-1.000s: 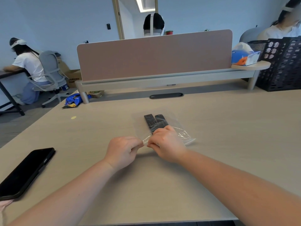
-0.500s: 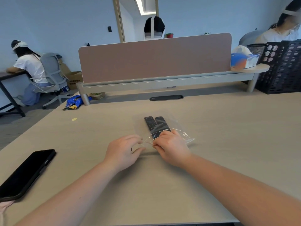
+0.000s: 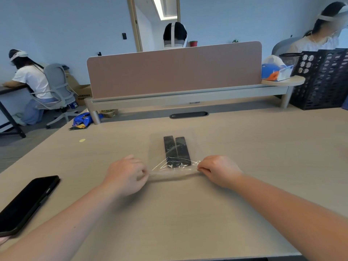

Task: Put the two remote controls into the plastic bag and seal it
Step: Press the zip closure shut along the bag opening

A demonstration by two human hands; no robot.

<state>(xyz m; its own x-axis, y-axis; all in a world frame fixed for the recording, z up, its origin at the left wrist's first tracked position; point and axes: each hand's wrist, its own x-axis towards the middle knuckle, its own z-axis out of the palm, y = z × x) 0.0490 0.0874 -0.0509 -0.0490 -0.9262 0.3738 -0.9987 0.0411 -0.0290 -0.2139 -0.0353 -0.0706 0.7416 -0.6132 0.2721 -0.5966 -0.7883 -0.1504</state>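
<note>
In the head view, a clear plastic bag lies flat on the light wood table, straight ahead of the person. Two black remote controls sit inside it, side by side and touching along their long edges, their far ends pointing toward the pink divider panel. The near edge of the bag, where the opening lies, is stretched taut between the two hands. The left hand is closed in a pinch grip on the left corner of that edge, thumb and fingers pressed together on the plastic. The right hand pinches the right corner in the same closed grip. The film wrinkles and catches light over the near ends of the remotes. Whether the seal strip is pressed fully shut cannot be told. A black smartphone lies face up near the table's left edge, well apart from the bag.
</note>
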